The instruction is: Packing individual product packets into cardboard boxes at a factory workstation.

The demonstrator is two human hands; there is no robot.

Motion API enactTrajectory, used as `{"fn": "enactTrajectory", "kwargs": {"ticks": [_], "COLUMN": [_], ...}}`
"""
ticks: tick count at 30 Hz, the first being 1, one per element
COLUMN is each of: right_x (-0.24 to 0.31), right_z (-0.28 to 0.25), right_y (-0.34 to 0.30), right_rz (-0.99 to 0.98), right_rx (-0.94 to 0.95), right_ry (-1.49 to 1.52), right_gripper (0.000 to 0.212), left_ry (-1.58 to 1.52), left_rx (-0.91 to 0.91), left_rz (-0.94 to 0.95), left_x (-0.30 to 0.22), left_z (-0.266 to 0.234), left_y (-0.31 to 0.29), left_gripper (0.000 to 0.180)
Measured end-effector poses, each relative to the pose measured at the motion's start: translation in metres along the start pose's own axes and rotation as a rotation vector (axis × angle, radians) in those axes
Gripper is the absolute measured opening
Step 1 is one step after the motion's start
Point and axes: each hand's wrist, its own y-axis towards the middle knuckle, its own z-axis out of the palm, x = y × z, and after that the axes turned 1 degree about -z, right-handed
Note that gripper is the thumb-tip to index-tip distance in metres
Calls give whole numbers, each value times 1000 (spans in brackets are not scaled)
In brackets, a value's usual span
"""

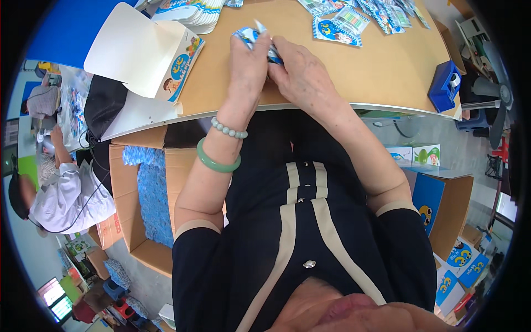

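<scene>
Near the far middle of the table, my left hand (248, 66) is closed around a small blue-and-white sachet (243, 35), whose corner sticks up past the fingers. Right beside it, my right hand (304, 72) has its fingers curled in, with blue-and-white packaging (273, 54) between the two hands. Whether that is one sachet or more is hidden by the fingers. To the left stands an open white carton (182, 69) with a printed side and raised flaps. Loose sachets (349, 23) are scattered beyond my right hand.
A stack of flat printed cards (193, 15) lies at the far left. The blue tape dispenser (444, 86) stands at the table's right edge. Below the table are a cardboard box (126, 205) of blue sachets and another open box (451, 213). Another person (72, 193) sits at left.
</scene>
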Motion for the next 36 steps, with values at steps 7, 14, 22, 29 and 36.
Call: {"fn": "enactTrajectory", "kwargs": {"ticks": [7,14,22,29,36], "right_x": [-8,-72,-158,-121,-123], "right_z": [-3,-46,-110,-124,-114], "right_y": [-14,6,29,21,18], "right_rz": [-189,-90,-138,-65,-64], "right_rx": [-24,118,123,186,132], "right_ry": [-171,-82,-892,-879,-555], "right_gripper": [44,44,32,22,24], "left_ry": [13,-29,-207,-266,-270], "left_rx": [-33,29,23,5,7], "left_rz": [-39,-44,-159,-197,-205], "left_x": [7,17,-1,-2,-5], "left_z": [1,-8,-5,-5,-5], "left_y": [16,23,14,14,12], "left_gripper": [34,29,30,29,29]}}
